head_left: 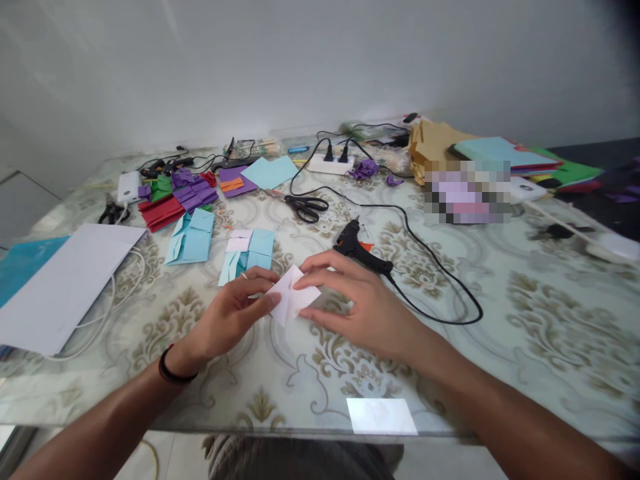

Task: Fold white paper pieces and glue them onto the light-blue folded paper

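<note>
A small square of pale pink paper [286, 310] with crease lines is held turned cornerwise above the table. My left hand [227, 319] pinches its left side, thumb on top and fingers behind. My right hand [367, 303] is closed around the right side, with fingertips on the upper edge and the thumb by the lower edge. Just beyond my left hand lie folded light blue pieces [261, 247], one topped by a pale pink piece [239, 240]. A black glue gun [363, 252] rests beyond my right hand, its cord curling right.
Black-handled scissors [305, 208] lie mid-table. Folded blue [197, 237], red [161, 212] and purple [193, 190] papers sit at the left, near white sheets [75, 287]. A power strip [331, 164] stands at the back. A white paper piece [381, 416] lies by the front edge.
</note>
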A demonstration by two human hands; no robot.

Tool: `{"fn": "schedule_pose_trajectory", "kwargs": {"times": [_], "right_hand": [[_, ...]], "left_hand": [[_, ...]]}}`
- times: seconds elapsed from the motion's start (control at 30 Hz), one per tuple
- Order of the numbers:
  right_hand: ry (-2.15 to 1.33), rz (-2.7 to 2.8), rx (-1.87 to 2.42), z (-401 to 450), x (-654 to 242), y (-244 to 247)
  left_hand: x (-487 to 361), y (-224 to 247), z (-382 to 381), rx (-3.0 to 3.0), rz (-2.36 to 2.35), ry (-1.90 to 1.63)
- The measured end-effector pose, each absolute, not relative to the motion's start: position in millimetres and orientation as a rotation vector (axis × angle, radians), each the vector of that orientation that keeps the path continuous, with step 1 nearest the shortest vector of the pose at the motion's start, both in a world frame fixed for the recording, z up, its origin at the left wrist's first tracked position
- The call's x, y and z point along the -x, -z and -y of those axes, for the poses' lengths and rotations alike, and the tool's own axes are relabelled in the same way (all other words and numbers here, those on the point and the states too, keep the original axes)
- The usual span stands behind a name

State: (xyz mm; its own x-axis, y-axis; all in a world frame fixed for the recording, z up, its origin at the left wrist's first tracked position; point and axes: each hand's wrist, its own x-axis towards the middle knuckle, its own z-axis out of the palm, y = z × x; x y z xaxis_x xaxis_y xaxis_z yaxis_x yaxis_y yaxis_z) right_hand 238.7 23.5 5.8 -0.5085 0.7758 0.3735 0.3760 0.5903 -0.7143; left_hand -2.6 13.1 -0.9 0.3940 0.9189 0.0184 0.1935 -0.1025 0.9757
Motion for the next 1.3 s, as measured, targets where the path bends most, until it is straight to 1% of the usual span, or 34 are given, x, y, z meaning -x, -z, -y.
{"fn": "schedule_pose_trajectory", "kwargs": {"times": [0.3, 0.43, 0.57, 0.67, 0.8, 0.93, 1.03, 1.13, 1.3], "right_hand": [[-0.715, 2.179, 0.701, -25.0, -237.7, -1.8], [-0.687, 2.161, 0.728, -24.3, -237.6, -2.0], [-0.783, 2.07, 0.813, -24.0, -238.0, -4.2], [-0.924, 2.001, 0.892, -25.0, -239.2, -4.6], [-1.031, 1.939, 0.95, -27.5, -239.8, -3.0], [-1.084, 1.866, 0.95, -29.3, -239.7, -3.8], [-1.13, 1.835, 0.969, -29.3, -241.0, -5.6], [-1.202, 1.821, 0.978, -28.6, -242.6, -7.2], [-1.25, 1.806, 0.933, -27.6, -242.4, -9.9]], "left_hand": [[8.4, 7.2, -12.9, -1.44, -0.921, -0.851], [8.7, 6.5, -12.5, -1.426, -0.88, -0.824], [8.7, 6.4, -12.5, -1.451, -0.853, -0.838], [8.6, 6.9, -11.9, -1.566, -0.89, -0.87], [7.4, 2.7, -8.4, -1.911, -0.931, -1.013], [5.1, -4.1, -6.3, -2.227, -0.956, -0.889], [4.4, -4.3, -8.4, -2.384, -0.905, -0.954], [5.9, -2.5, -11.3, -2.47, -0.845, -1.025], [8.9, -3.0, -11.7, -2.422, -0.803, -1.154]]}}
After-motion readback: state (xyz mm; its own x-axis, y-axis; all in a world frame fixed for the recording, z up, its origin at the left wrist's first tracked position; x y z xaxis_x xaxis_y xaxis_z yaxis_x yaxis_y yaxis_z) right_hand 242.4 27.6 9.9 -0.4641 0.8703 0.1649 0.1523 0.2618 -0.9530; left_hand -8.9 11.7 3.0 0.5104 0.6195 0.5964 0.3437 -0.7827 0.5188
